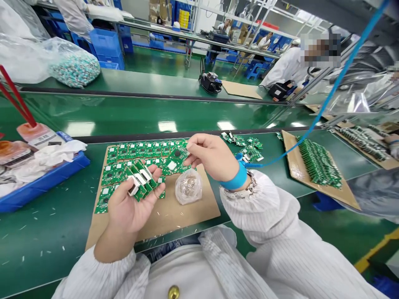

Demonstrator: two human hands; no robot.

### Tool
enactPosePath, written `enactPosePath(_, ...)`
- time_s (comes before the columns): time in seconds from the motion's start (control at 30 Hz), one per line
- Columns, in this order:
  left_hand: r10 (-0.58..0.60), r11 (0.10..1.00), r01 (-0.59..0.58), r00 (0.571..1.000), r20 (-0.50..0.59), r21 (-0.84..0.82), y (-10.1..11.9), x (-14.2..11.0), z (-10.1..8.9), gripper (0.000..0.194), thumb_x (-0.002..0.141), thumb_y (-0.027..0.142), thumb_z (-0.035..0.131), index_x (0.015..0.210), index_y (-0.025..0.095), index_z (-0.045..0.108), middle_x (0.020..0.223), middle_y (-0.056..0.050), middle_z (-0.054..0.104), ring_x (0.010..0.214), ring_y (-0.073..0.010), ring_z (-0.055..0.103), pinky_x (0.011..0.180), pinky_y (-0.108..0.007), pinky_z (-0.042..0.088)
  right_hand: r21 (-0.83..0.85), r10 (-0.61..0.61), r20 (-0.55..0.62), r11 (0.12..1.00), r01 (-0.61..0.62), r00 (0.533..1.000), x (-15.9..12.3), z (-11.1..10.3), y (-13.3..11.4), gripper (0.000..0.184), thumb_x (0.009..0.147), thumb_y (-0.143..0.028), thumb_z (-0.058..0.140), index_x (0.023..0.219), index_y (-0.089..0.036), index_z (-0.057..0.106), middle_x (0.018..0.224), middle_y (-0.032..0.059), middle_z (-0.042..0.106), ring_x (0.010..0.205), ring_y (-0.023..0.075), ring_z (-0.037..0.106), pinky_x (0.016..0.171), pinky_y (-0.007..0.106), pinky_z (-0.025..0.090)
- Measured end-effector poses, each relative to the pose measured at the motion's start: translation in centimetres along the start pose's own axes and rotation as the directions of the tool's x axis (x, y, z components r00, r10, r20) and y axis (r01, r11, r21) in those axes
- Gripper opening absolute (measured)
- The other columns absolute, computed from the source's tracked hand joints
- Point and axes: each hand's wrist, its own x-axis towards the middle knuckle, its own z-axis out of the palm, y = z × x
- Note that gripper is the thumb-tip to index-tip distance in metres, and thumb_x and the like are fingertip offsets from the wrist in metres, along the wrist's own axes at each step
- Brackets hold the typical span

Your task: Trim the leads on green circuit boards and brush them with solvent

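My left hand (132, 207), palm up, is closed around a small stack of green circuit boards (144, 182) with white connectors on their edges. Between the thumb and fingers of my right hand (210, 158) is a single circuit board (176, 158), tilted, with a dark round part and a white square on it. A blue wrist strap (233, 176) circles my right wrist. Below both hands lies a brown cardboard sheet (174, 218) with rows of circuit boards (114, 172) laid flat. A clear plastic bowl (188, 187) holding small bits stands on the cardboard, just under my right hand.
Loose circuit boards (249, 149) lie right of the cardboard. Farther right, another cardboard sheet (294, 162) carries dense rows of boards. A blue tray (46, 182) with bottles and white cloths is at left. The strap's blue cord (330, 101) crosses the right side. A co-worker (288, 62) sits opposite.
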Motion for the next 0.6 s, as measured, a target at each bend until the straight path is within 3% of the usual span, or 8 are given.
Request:
enactPosePath(0.1, 0.006, 1.0, -0.006, 1.0, 0.029, -0.007, 0.1, 0.0, -0.2, 0.029, 0.07, 0.023, 0.057, 0.096, 0.016, 0.069, 0.088, -0.008, 0.075, 0.082, -0.0236, 0.07, 0.06, -0.038, 0.062, 0.263, 0.014, -0.06, 0.965, 0.002, 0.998, -0.7, 0.6, 1.0, 0.02, 0.069, -0.031, 0.061, 0.068, -0.018, 0.046, 0.055, -0.0064, 0.051, 0.055, 0.0125, 0.066, 0.049, 0.019, 0.046)
enactPosePath(0.23, -0.036, 0.999, 0.038, 0.994, 0.099, -0.011, -0.2, -0.3, -0.1, 0.035, 0.07, 0.023, 0.06, 0.104, 0.017, 0.067, 0.092, -0.008, 0.075, 0.088, -0.0261, 0.069, 0.064, -0.043, 0.061, 0.372, -0.014, -0.099, 0.927, 0.05, 0.995, -1.5, 2.1, 2.4, 0.025, 0.069, -0.034, 0.064, 0.069, -0.019, 0.044, 0.06, -0.0068, 0.049, 0.061, 0.0126, 0.066, 0.056, 0.022, 0.049)
enactPosePath(0.4, -0.039, 0.998, 0.045, 0.989, 0.141, -0.038, -0.3, -0.6, -0.2, 0.034, 0.068, 0.027, 0.063, 0.097, 0.012, 0.07, 0.096, -0.009, 0.075, 0.093, -0.0284, 0.068, 0.067, -0.043, 0.062, 0.378, -0.062, -0.126, 0.92, 0.106, 0.99, -2.3, 3.1, 3.2, 0.025, 0.071, -0.036, 0.064, 0.069, -0.02, 0.045, 0.064, -0.0059, 0.044, 0.06, 0.0113, 0.063, 0.057, 0.023, 0.047)
enactPosePath(0.6, -0.025, 1.0, 0.025, 0.986, 0.162, 0.002, -0.4, -0.8, -0.7, 0.036, 0.067, 0.031, 0.067, 0.095, 0.009, 0.072, 0.099, -0.009, 0.074, 0.096, -0.0284, 0.067, 0.072, -0.04, 0.061, 0.286, -0.103, -0.178, 0.946, 0.152, 0.979, -3.1, 3.5, 3.6, 0.025, 0.075, -0.038, 0.062, 0.07, -0.02, 0.045, 0.073, -0.002, 0.049, 0.063, 0.0124, 0.061, 0.062, 0.028, 0.049)
